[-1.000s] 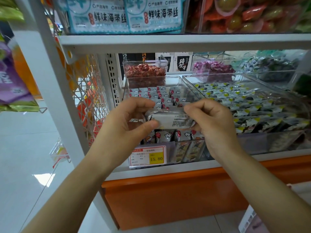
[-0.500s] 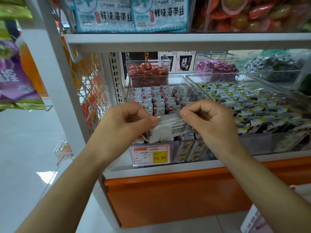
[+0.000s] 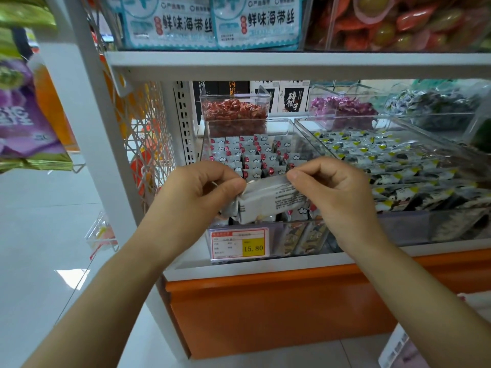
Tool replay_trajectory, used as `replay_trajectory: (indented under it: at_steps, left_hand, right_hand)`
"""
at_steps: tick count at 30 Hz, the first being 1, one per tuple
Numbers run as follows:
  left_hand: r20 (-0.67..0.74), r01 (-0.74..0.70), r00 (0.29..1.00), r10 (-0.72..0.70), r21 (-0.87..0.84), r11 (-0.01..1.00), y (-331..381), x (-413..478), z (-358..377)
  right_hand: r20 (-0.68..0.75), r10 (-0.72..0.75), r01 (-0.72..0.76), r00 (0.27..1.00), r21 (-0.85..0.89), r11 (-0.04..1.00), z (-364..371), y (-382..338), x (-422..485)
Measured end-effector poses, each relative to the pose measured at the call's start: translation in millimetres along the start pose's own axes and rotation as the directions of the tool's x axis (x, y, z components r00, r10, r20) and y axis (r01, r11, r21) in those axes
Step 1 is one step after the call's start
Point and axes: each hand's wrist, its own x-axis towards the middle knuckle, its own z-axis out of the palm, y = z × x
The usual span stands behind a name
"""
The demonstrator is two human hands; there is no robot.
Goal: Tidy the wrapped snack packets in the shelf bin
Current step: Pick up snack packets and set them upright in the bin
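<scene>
The left hand (image 3: 196,193) and right hand (image 3: 336,193) pinched the snack packet (image 3: 268,201) by its ends, sideways over the shelf bin (image 3: 247,121) front.

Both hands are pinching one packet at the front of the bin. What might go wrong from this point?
1. The left hand and right hand hold the packet only by pinches at its ends. It may slip and fall in front of the clear bin, possibly to the floor.
2. Pushing it in could knock over the upright rows of packets just behind it.
</scene>
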Motion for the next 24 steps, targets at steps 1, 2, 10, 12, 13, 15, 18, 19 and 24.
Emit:
replay_trajectory:
  at_steps: [1,2,10,12,13,15,18,19,24]
  left_hand:
    - [0.015,0.011,1.000,-0.011,-0.041,0.999,0.3,-0.5,1.1]
    - [0.036,0.027,0.999,-0.025,-0.080,0.996,1.0,-1.1,2.0]
    - [0.066,0.034,0.997,-0.034,0.009,0.999,-2.9,-2.8,8.8]
    - [0.065,0.027,0.998,-0.026,-0.016,1.000,-3.5,-2.0,7.0]
    - [0.069,0.020,0.997,-0.018,-0.029,0.999,-3.6,-1.7,6.3]
    - [0.077,0.011,0.997,-0.009,-0.036,0.999,-3.1,-1.3,5.9]
    - [0.089,0.002,0.996,0.001,-0.037,0.999,-3.6,-1.2,6.5]
    - [0.092,-0.002,0.996,0.005,-0.039,0.999,-3.7,-1.3,6.6]
    - [0.097,0.011,0.995,-0.004,-0.064,0.998,-2.5,-1.2,7.1]
  right_hand:
    - [-0.013,0.001,-0.001,1.000,-0.010,1.000,0.2,0.9,-0.1]
    - [-0.027,0.005,-0.005,1.000,-0.019,1.000,-0.1,1.9,-0.3]
    - [-0.024,0.019,-0.020,1.000,-0.032,0.999,-2.4,2.7,2.3]
    - [0.023,0.050,-0.050,0.998,0.006,0.999,-5.0,1.4,4.5]
    - [0.046,0.071,-0.073,0.996,0.034,0.997,-7.1,0.8,6.0]
    - [0.085,0.118,-0.124,0.989,0.059,0.991,-11.8,0.1,9.2]
    - [0.150,0.146,-0.159,0.978,0.074,0.985,-17.6,-0.4,13.0]
    - [0.168,0.146,-0.162,0.975,0.086,0.983,-19.1,-0.4,13.9]
    - [0.186,0.145,-0.176,0.972,0.157,0.972,-23.5,4.2,16.4]
